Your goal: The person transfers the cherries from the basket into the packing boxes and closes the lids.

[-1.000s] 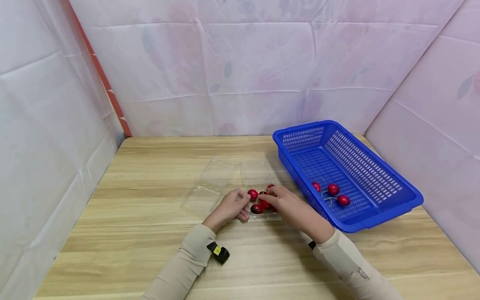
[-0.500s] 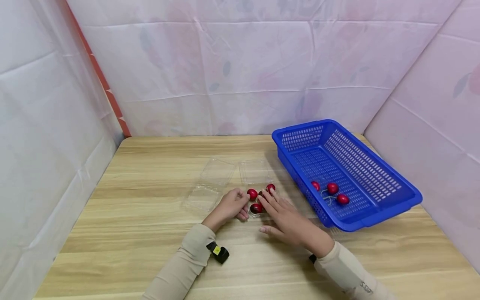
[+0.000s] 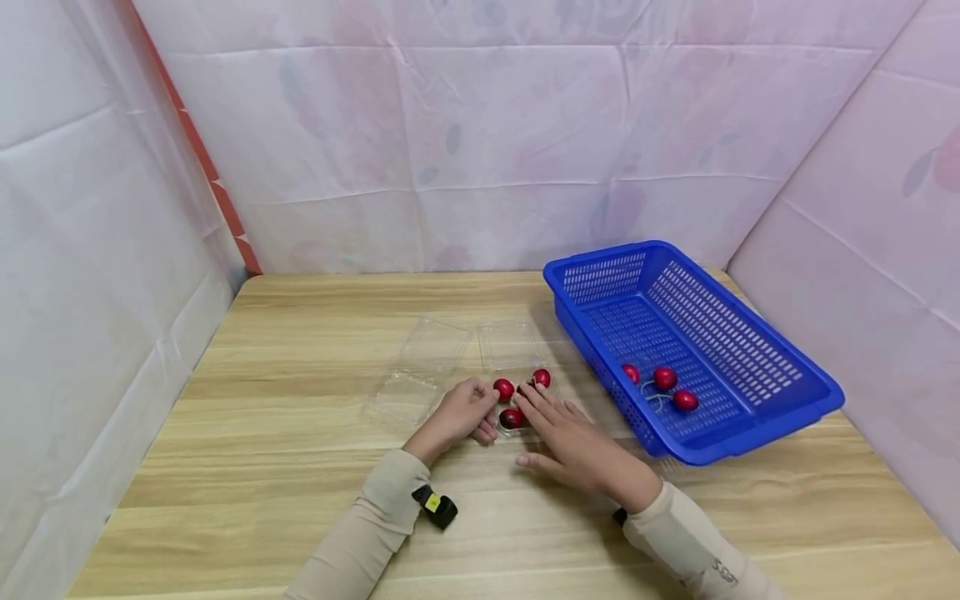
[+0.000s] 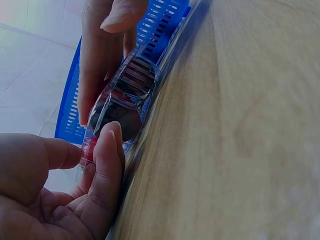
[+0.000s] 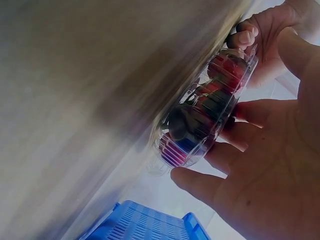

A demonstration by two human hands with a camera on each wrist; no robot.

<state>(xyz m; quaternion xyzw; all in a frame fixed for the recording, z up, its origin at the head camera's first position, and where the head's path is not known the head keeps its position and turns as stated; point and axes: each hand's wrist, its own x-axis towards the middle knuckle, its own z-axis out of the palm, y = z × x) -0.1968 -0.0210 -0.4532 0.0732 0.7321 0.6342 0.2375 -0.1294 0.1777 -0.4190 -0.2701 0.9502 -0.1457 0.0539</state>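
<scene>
A clear plastic box [image 4: 131, 85] filled with red and dark cherries [image 3: 504, 389] sits on the table, its lid [image 3: 512, 343] folded back behind it. My left hand [image 3: 467, 408] pinches the near left side of the box between thumb and fingers, as the left wrist view shows. Over the cherries lies my right hand [image 3: 577, 446], fingers straight and fingertips on the fruit, thumb held apart. Its palm shows in the right wrist view, fingers along the top of the box. The right hand hides some of the cherries.
A second clear plastic box [image 3: 405, 396] stands open just left of the first. At the right, a blue perforated basket [image 3: 720, 450] holds 3 cherries with stems [image 3: 685, 400]. Pale patterned cloth [image 3: 480, 125] encloses the wooden table [image 3: 247, 467] at the back and sides.
Since one second ago, my right hand's curled fingers have straightened and spread flat over the cherries, and the hand has shifted slightly toward me. The left hand has stayed at the box.
</scene>
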